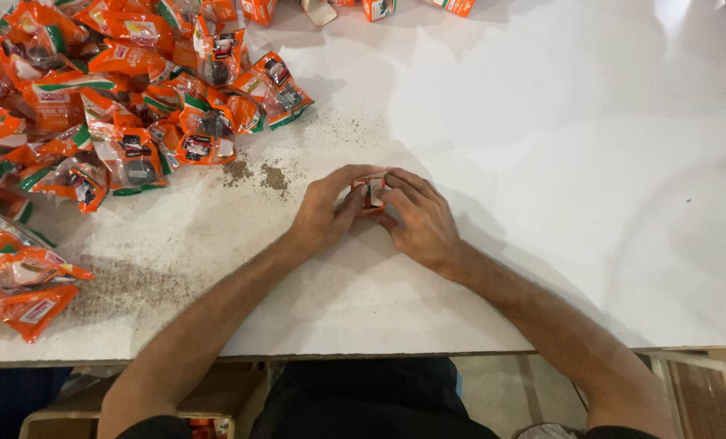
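Small carton: a small orange and white carton [372, 192] sits at the centre of the white table [558, 162], mostly hidden by fingers; only its top face shows.
Left hand: the left hand [326, 213] lies at 9 o'clock of the carton, palm down, fingers curled narrowly over its left side and thumb pressed to its near edge, gripping it.
Right hand: the right hand [418, 218] lies at 3 o'clock of the carton, fingers bent over its right side and top, holding it together with the left hand; the fingertips of both hands meet above the carton.
Forearms: both bare forearms run from the carton toward 6 o'clock, crossing the table's near edge.
Spilled powder: dark specks and two small brown heaps [257, 174] lie at 10 o'clock of the carton, just beside the left hand; a fainter dusty smear [127, 284] spreads at 8 o'clock.
Packet pile: a large heap of orange and green plastic packets [127, 97] fills 10 o'clock, well apart from the hands.
Near packets: a few more orange packets [21, 280] lie at 8 o'clock by the table's left edge.
Far cartons: several small orange cartons [379, 8] stand at 12 o'clock along the far edge.
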A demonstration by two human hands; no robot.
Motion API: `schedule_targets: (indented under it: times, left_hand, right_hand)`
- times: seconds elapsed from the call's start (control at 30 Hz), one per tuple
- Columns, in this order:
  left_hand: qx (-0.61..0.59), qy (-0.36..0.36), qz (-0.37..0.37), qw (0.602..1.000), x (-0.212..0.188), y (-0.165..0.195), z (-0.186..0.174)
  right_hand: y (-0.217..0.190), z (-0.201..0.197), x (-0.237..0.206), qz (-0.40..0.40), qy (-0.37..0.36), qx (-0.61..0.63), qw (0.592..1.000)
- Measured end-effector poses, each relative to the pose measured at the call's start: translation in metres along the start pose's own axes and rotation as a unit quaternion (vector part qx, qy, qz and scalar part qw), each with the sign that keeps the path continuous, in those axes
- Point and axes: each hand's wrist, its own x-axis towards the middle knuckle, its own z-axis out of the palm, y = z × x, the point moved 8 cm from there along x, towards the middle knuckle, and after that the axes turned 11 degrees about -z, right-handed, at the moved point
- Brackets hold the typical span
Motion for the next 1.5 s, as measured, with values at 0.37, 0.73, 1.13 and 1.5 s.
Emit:
schedule_targets:
  times: [0.37, 0.73, 1.13, 1.5]
  left_hand:
    - [0.112, -0.015, 0.151, 0.982, -0.015, 0.026, -0.004]
    - [0.258, 0.008, 0.221, 0.941, 0.001, 0.030, -0.012]
    - [0.439, 0.272, 0.237, 0.823, 0.260, 0.034, -0.013]
    - [0.012, -0.032, 0.112, 0.993, 0.069, 0.026, 0.030]
  right_hand:
    - [0.020, 0.008, 0.000, 0.112, -0.030, 0.150, 0.982]
    - [0.037, 0.001, 0.002, 0.089, -0.007, -0.029, 0.996]
    - [0.063, -0.022, 0.013, 0.063, 0.048, -0.073, 0.994]
    - [0.109, 0.001, -0.005, 0.173, 0.186, 0.436, 0.863]
